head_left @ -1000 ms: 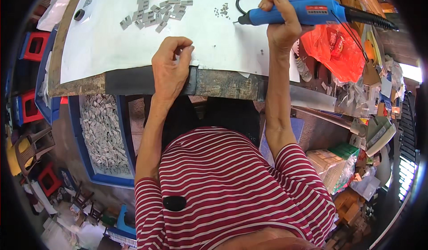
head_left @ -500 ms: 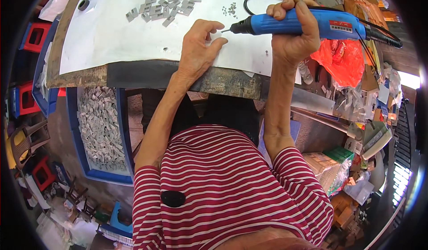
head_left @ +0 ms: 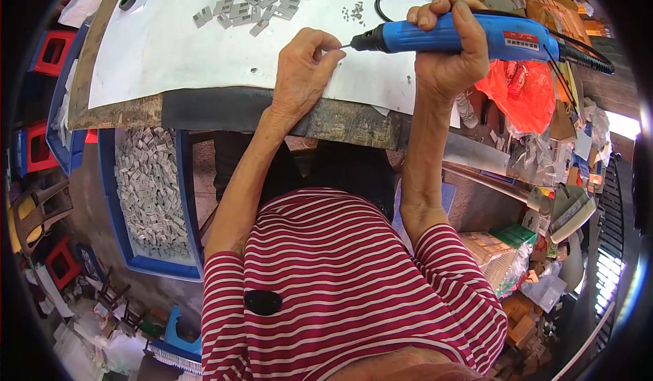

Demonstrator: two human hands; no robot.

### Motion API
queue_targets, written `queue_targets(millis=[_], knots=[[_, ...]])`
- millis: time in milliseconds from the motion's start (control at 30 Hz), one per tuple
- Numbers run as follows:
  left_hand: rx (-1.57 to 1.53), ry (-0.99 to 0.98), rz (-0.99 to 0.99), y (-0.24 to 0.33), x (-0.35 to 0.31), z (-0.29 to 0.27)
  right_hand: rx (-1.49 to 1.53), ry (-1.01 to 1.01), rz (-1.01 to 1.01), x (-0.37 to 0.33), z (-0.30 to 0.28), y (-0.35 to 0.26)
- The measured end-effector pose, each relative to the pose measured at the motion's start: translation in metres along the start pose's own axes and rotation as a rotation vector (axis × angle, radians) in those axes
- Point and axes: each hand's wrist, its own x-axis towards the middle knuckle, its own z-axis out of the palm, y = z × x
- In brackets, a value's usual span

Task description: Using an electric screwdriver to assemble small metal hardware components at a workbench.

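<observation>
Many grey pieces, done or pending unclear, lay beyond your left hand, near-pinched, contents hidden; your right hand gripped the blue power tool.

On the counter, a sheet is spread; on it, plates are strewn left of bits. Above the sheet's right side, a power tool is held; a tray is set below, left.

Smooth plastic is seen on the blue tool, dull metal on the far grey pieces; the rough wooden bench is covered with paper.
</observation>
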Motion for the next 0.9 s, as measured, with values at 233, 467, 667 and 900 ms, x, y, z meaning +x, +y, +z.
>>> queue_targets(millis=[233, 467, 667, 900], knots=[[0.002, -0.009, -0.004, 0.0019, -0.0012, -0.0012, 0.006, -0.011, 0.005, -0.0012, 0.0009, -0.0007], [0.012, -0.011, 0.026, 0.0008, -0.0015, 0.0001, -0.026, -0.046, 0.0, -0.0021, 0.0004, -0.0033], [0.024, 0.009, 0.019, 0.0019, -0.0033, -0.0024, -0.032, -0.033, -0.009, -0.0047, 0.0056, -0.0008], [0.012, 0.013, 0.012, 0.0042, -0.0031, 0.0002, -0.055, -0.053, -0.047, -0.008, 0.0086, -0.0032]])
